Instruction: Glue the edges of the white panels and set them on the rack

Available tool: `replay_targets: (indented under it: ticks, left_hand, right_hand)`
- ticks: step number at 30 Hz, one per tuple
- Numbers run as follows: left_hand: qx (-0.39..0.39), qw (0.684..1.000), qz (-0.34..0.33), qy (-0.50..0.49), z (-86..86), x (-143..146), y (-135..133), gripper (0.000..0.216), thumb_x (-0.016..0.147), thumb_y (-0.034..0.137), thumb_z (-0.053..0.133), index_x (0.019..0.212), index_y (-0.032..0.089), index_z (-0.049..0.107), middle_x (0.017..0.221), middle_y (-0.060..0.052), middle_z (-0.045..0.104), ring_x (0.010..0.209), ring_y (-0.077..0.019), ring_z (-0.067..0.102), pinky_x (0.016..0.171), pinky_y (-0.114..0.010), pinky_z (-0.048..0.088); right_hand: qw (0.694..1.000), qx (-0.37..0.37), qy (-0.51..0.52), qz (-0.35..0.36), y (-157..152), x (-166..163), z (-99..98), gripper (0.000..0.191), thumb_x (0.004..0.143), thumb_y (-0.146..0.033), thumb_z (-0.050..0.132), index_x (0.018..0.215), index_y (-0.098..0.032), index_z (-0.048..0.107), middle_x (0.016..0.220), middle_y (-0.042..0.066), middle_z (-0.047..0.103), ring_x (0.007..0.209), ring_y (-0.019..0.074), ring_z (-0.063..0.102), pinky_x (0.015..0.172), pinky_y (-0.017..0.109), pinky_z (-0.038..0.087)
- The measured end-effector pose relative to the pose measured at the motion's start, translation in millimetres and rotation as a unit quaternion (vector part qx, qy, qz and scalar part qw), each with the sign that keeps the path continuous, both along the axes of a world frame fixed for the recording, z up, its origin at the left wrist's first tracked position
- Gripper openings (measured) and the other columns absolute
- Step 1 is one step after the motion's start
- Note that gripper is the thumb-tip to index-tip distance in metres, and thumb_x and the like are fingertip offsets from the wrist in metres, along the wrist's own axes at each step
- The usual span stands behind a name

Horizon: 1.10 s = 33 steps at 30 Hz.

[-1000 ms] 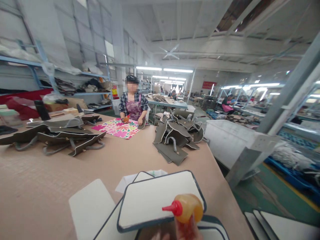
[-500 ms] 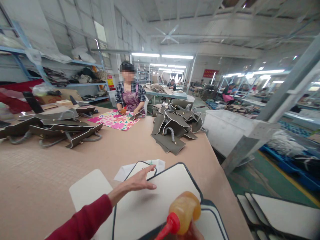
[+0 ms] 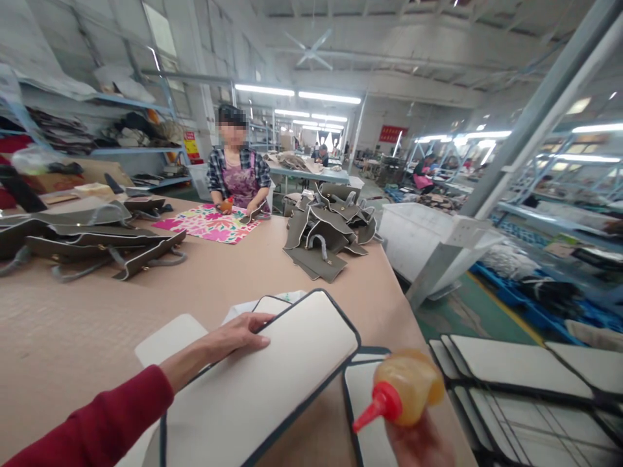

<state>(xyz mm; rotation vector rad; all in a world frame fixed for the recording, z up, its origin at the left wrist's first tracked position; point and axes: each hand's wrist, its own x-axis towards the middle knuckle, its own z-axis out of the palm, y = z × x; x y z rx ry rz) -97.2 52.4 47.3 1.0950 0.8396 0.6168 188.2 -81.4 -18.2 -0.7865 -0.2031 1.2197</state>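
Note:
My left hand (image 3: 232, 338), in a red sleeve, lies on the left edge of a white panel with a dark border (image 3: 272, 383), fingers curled over that edge. The panel rests tilted on the tan table (image 3: 78, 337), partly over other white panels (image 3: 168, 337). My right hand (image 3: 418, 444) at the bottom edge grips an amber glue bottle (image 3: 406, 394) with a red nozzle pointing down-left. A second bordered panel (image 3: 365, 415) lies under the bottle.
A person in a plaid shirt works at the far end over a floral cloth (image 3: 207, 224). Piles of olive bag parts (image 3: 324, 237) and bags with handles (image 3: 97, 250) lie on the table. Racks of white panels (image 3: 516, 363) stand right of the table edge; a white bin (image 3: 428, 240) lies beyond.
My left hand came into view, reached over the top panel and now holds its left edge; the panel has swung left. The glue bottle moved right and its nozzle tipped down.

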Motion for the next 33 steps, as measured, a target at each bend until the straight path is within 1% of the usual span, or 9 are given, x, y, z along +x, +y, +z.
replay_targets:
  ticks: [2,4,6,8,11,15,20,27,33]
  left_hand:
    - [-0.024,1.0,0.007,0.004,5.9,-10,-11,0.041,0.054,0.016,0.074,0.095,0.017,0.069,0.085,-0.008,0.071,0.084,-0.0277,0.066,0.069,-0.035,0.053]
    - [-0.024,1.0,0.001,0.013,11.4,-18,-20,0.043,0.056,0.017,0.074,0.098,0.017,0.068,0.089,-0.009,0.071,0.087,-0.0288,0.065,0.069,-0.035,0.053]
    - [-0.001,1.0,-0.025,0.019,16.6,-26,-27,0.044,0.06,0.02,0.072,0.104,0.018,0.067,0.094,-0.009,0.07,0.091,-0.0293,0.064,0.072,-0.036,0.053]
    - [0.026,0.997,-0.075,0.026,22.5,-33,-33,0.047,0.064,0.021,0.07,0.111,0.018,0.064,0.1,-0.009,0.069,0.094,-0.0284,0.063,0.077,-0.035,0.051]
    - [0.041,0.989,-0.139,0.035,32.9,-40,-40,0.053,0.068,0.022,0.068,0.12,0.019,0.059,0.111,-0.007,0.066,0.097,-0.026,0.062,0.08,-0.031,0.05]
    - [0.043,0.984,-0.166,0.041,45.4,-44,-51,0.056,0.073,0.023,0.064,0.127,0.022,0.052,0.118,-0.006,0.062,0.101,-0.0264,0.06,0.08,-0.029,0.049]
    - [0.034,0.985,-0.162,0.037,50.5,-49,-62,0.059,0.073,0.021,0.063,0.131,0.022,0.048,0.117,-0.005,0.063,0.1,-0.0268,0.061,0.072,-0.025,0.049]
    - [0.027,0.988,-0.149,0.016,52.2,-55,-68,0.063,0.072,0.019,0.063,0.133,0.022,0.046,0.119,-0.005,0.062,0.102,-0.0273,0.06,0.074,-0.025,0.049]
    - [0.028,0.99,-0.137,0.0,47.3,-55,-65,0.063,0.074,0.02,0.062,0.134,0.021,0.044,0.121,-0.007,0.061,0.105,-0.03,0.058,0.076,-0.03,0.049]
  right_hand:
    - [0.998,-0.018,-0.021,-0.064,-1,16,31.7,0.039,0.057,-0.041,0.079,0.091,-0.023,0.069,0.097,0.007,0.069,0.088,0.0206,0.064,0.075,0.03,0.052]
    - [0.987,0.011,-0.077,-0.138,0,29,60.7,0.051,0.053,-0.04,0.081,0.1,-0.026,0.067,0.105,0.005,0.066,0.094,0.0205,0.062,0.084,0.033,0.049]
    - [0.973,0.059,-0.149,-0.166,0,40,81.9,0.058,0.051,-0.04,0.081,0.105,-0.027,0.064,0.111,0.005,0.064,0.099,0.0213,0.06,0.096,0.039,0.041]
    - [0.96,0.089,-0.21,-0.166,-1,48,93.6,0.057,0.05,-0.041,0.081,0.103,-0.026,0.065,0.111,0.006,0.064,0.098,0.0234,0.06,0.1,0.044,0.035]
    - [0.949,0.1,-0.252,-0.16,-5,56,99.7,0.05,0.048,-0.04,0.081,0.095,-0.027,0.067,0.097,0.006,0.068,0.084,0.0233,0.064,0.091,0.043,0.044]
    - [0.949,0.122,-0.257,-0.135,-11,59,105.1,0.048,0.044,-0.033,0.084,0.089,-0.024,0.068,0.086,0.004,0.069,0.076,0.0186,0.064,0.072,0.029,0.053]
    - [0.945,0.135,-0.266,-0.131,-14,59,111.5,0.049,0.041,-0.027,0.084,0.087,-0.023,0.068,0.082,0.005,0.068,0.075,0.0199,0.064,0.068,0.03,0.054]
    - [0.925,0.157,-0.312,-0.152,-10,58,111.5,0.055,0.039,-0.026,0.085,0.09,-0.022,0.066,0.073,0.004,0.066,0.065,0.0191,0.062,0.06,0.029,0.053]
    - [0.919,0.16,-0.324,-0.159,-12,59,105.3,0.039,0.041,-0.024,0.083,0.076,-0.018,0.067,0.071,0.006,0.067,0.063,0.0194,0.063,0.059,0.029,0.054]
